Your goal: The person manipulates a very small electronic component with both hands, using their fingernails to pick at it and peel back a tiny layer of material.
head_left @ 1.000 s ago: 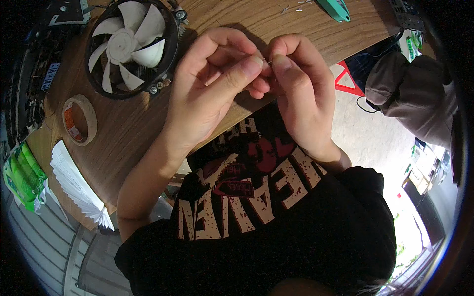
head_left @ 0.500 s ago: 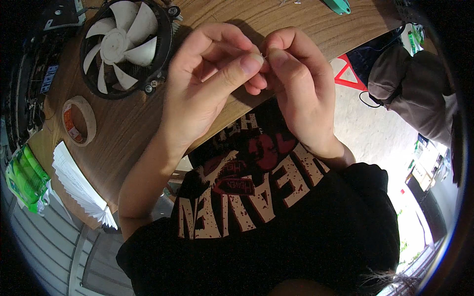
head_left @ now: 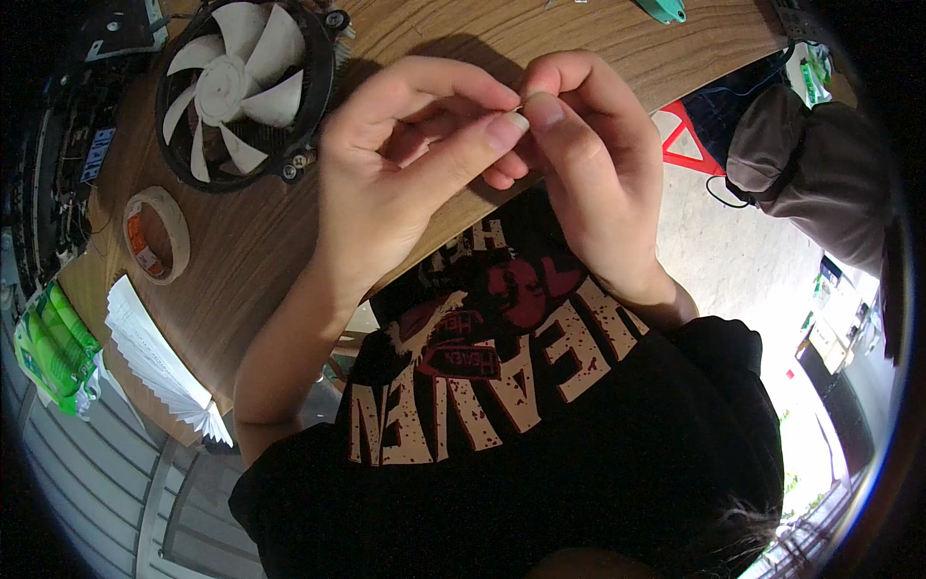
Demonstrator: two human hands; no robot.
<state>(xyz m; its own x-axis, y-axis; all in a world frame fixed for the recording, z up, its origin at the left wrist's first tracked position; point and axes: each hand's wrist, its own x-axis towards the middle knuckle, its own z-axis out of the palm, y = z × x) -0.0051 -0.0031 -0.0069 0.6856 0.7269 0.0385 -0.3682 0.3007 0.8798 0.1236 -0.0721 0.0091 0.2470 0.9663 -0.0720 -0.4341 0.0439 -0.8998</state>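
Observation:
My left hand (head_left: 400, 159) and my right hand (head_left: 600, 164) meet fingertip to fingertip above the near edge of the wooden table (head_left: 463, 217). Thumb and forefinger of each hand are pinched together around something tiny and thin between them, too small to name. The other fingers curl in behind, partly hidden. To the left of my hands lies a cooling fan (head_left: 224, 89) with dirty white blades and a black frame, the thing nearest to my left hand.
A roll of masking tape (head_left: 154, 236) and a fanned-out folded paper (head_left: 159, 357) lie at the left, near a green plastic pack (head_left: 56, 347). Far right on the table sits a teal object (head_left: 664, 10). Beyond the table's right edge are a red-and-white triangle (head_left: 683, 140) and dark grey cloth (head_left: 805, 164).
Both hands keep their pinch and have shifted slightly, the right one a little to the right. My left forefinger has straightened toward the right fingertips.

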